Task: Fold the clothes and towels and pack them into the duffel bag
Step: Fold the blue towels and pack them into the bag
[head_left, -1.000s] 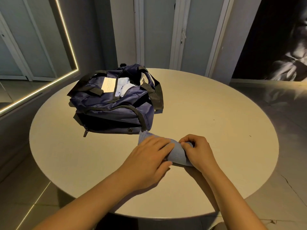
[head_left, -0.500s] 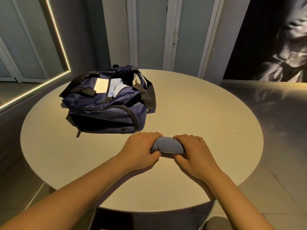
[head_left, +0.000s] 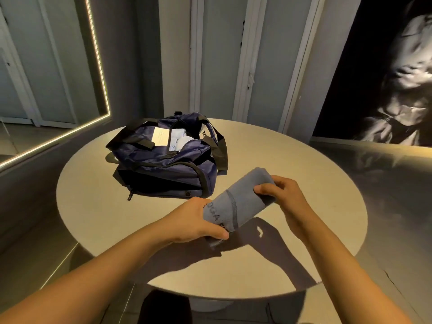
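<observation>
A: Now, head view, item one?
B: One rolled grey towel (head_left: 236, 202), held above the counter (head_left: 292, 155), just beside the open navy duffel bag (head_left: 168, 164). Left hand (head_left: 198, 222): fingers grasping its near end. Right hand (head_left: 284, 195): fingers curled round its far end.
A: Item two?
B: Bag, with light folded cloth inside.
A: Risk?
B: Probably the roll loosening if either grip slackens, or snagging on the straps.

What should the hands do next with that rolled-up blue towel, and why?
Probably carry the rolled grey-blue towel forward and left, over the open top of the navy fabric duffel bag. It looks fully rolled, the left hand and right hand grip its two ends above the round beige table, and the bag gapes open with pale folded items inside.
</observation>
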{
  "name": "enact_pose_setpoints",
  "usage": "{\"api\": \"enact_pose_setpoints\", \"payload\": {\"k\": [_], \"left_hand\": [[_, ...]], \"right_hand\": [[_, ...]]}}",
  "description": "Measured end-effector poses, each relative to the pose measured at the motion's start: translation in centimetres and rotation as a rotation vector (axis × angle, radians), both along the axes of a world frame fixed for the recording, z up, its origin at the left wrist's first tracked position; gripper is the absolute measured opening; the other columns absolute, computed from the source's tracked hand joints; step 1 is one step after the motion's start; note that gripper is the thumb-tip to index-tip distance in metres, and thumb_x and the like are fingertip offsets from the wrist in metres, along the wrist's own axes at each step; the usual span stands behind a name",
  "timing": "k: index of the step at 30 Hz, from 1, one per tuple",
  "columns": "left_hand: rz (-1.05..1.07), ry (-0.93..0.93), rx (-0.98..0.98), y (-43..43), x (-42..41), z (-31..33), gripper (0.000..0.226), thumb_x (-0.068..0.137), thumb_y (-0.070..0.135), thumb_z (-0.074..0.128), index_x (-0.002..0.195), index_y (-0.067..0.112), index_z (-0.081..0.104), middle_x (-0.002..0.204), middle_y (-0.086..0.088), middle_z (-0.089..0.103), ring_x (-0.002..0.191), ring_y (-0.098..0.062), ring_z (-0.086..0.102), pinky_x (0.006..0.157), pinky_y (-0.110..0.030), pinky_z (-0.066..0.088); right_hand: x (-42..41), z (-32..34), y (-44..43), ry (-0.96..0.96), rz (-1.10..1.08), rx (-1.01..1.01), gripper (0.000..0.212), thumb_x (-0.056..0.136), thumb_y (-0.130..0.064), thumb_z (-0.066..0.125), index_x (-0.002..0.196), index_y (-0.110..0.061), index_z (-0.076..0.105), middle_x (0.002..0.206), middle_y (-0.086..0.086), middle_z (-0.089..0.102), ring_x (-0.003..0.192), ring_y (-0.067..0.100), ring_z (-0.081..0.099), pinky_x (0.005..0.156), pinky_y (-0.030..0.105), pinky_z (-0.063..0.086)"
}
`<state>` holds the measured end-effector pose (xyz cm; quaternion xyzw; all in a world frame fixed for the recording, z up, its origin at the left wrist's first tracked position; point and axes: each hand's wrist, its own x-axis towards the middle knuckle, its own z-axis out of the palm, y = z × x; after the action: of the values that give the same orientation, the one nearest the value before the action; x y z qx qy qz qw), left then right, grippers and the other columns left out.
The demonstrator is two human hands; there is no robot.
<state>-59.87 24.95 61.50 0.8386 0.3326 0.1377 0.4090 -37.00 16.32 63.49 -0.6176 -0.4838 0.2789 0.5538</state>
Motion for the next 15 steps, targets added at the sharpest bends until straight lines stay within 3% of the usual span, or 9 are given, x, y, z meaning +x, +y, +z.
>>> {"api": "enact_pose_setpoints", "payload": {"k": [4,6,8,11,13,15], "left_hand": [[0.075,-0.242,-0.224,-1.2,-2.0,2.5,0.028,0.079,0.016,0.088,0.104,0.012,0.077,0.095,-0.002,0.079,0.093,-0.021,0.075,0.088,-0.041,0.062],[0.124,-0.356,-0.285,-1.7,-2.5,3.6,0.024,0.080,0.009,0.085,0.103,0.010,0.076,0.088,0.000,0.079,0.085,-0.017,0.076,0.077,-0.034,0.063],[0.157,-0.447,-0.305,-2.0,-2.6,4.6,0.024,0.083,-0.001,0.080,0.106,0.005,0.074,0.080,0.001,0.078,0.071,-0.010,0.074,0.061,-0.023,0.059],[0.216,-0.497,-0.251,-1.3,-2.5,5.2,0.026,0.082,0.003,0.082,0.106,0.003,0.074,0.083,-0.004,0.077,0.071,-0.012,0.074,0.059,-0.025,0.059],[0.245,-0.446,-0.154,-0.3,-2.4,5.0,0.026,0.078,0.017,0.087,0.101,0.009,0.076,0.087,-0.005,0.078,0.079,-0.019,0.076,0.067,-0.035,0.063],[0.215,-0.369,-0.095,1.0,-2.3,5.1,0.027,0.079,0.033,0.087,0.098,0.017,0.075,0.087,0.003,0.077,0.079,-0.016,0.074,0.066,-0.031,0.060]], "right_hand": [[-3.4,2.8,1.3,0.285,-0.030,0.061,0.066,0.073,-0.049,0.082,0.112,0.002,0.068,0.109,0.014,0.071,0.100,0.022,0.070,0.081,0.037,0.057],[-5.4,3.6,1.4,0.521,0.041,0.042,0.061,0.072,-0.046,0.076,0.118,-0.007,0.067,0.113,0.009,0.073,0.106,0.026,0.070,0.083,0.042,0.059],[-7.1,3.8,1.3,0.624,0.127,-0.004,0.055,0.074,-0.042,0.075,0.120,-0.011,0.067,0.116,0.012,0.074,0.109,0.030,0.069,0.090,0.047,0.058],[-8.3,3.9,2.0,0.520,0.155,-0.023,0.045,0.085,-0.030,0.073,0.123,-0.007,0.068,0.114,0.011,0.075,0.108,0.030,0.071,0.093,0.046,0.057],[-8.3,4.4,3.0,0.408,0.088,0.000,0.033,0.090,-0.021,0.072,0.119,-0.006,0.070,0.108,0.009,0.077,0.101,0.029,0.074,0.087,0.042,0.059],[-7.8,5.1,4.4,0.290,0.036,0.028,0.024,0.092,-0.020,0.070,0.114,-0.011,0.072,0.103,0.003,0.079,0.094,0.023,0.075,0.077,0.033,0.060]]}}
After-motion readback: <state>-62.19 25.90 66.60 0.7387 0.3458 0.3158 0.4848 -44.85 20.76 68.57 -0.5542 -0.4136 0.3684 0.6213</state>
